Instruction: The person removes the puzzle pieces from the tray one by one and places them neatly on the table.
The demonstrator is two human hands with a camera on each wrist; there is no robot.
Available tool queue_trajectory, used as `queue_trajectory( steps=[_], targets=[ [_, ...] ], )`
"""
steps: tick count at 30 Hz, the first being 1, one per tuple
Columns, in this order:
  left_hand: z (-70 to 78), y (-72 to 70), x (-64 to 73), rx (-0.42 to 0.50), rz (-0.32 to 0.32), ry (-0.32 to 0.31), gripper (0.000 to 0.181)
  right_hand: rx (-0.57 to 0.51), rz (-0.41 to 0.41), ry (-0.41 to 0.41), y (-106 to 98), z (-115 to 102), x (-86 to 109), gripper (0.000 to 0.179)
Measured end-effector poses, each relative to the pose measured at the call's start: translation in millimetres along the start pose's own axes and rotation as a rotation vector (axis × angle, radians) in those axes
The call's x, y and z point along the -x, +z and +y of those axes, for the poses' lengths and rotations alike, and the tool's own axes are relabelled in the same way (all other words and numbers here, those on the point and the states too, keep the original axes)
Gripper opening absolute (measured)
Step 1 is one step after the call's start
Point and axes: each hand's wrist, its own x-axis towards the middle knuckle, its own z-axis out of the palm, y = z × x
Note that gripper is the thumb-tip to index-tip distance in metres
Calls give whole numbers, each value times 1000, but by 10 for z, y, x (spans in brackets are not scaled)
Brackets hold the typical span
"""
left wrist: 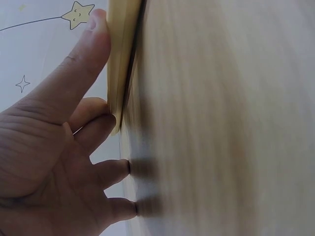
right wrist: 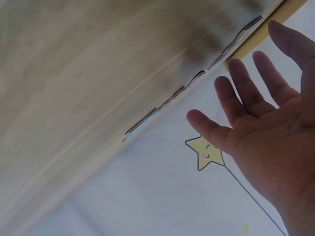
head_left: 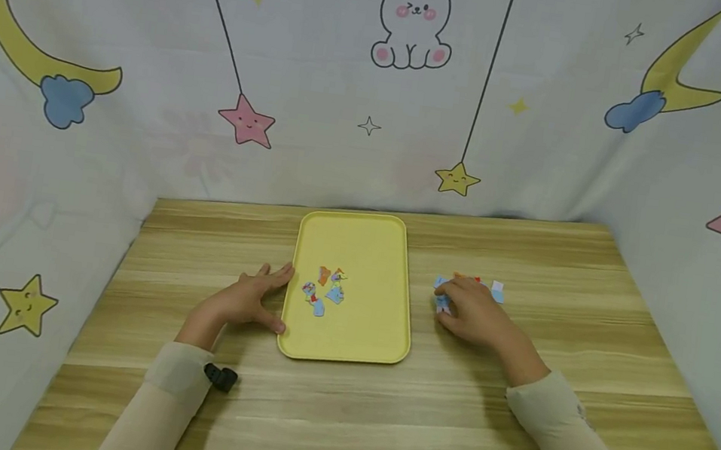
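Note:
My left hand (head_left: 244,298) spreads its fingers along the left side of a yellow tray (head_left: 365,244), with thumb and forefinger at the rim. In the left wrist view, the thumb lies against the tray wall (left wrist: 118,59) and other fingertips rest on the table. Several flat, irregular printed pieces (head_left: 334,295), like small puzzle pieces in blue, orange and red, lie in the tray. To its right, my right hand (head_left: 475,312) hovers over more such pieces (head_left: 498,296), partly hiding them. Its fingers are extended in the right wrist view, apart from the thin pieces (right wrist: 141,122) on the table.
A wood-grain table (head_left: 334,427) carries everything. White fabric (head_left: 324,83) printed with a rabbit, stars and moons hangs behind and along both sides. A small black device (head_left: 220,378) is attached at the left sleeve's cuff.

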Motion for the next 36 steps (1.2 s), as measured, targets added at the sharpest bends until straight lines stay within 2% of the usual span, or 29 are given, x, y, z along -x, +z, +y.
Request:
queue_trajectory(
  steps=[7,12,26,36],
  targets=[
    [6,6,12,7,-5,-21,118,-131,-6,40,-4,-98,-59,30],
    [1,14,15,10,-3,-30,117,-186,-6,7,21,-237,-166,34],
    [22,34,21,11,1,-22,116,-138,-66,-22,193,-462,-435,42],
    [-5,43,11,2,1,-18,116,-130,-104,-8,299,-539,-585,52]
  ],
)
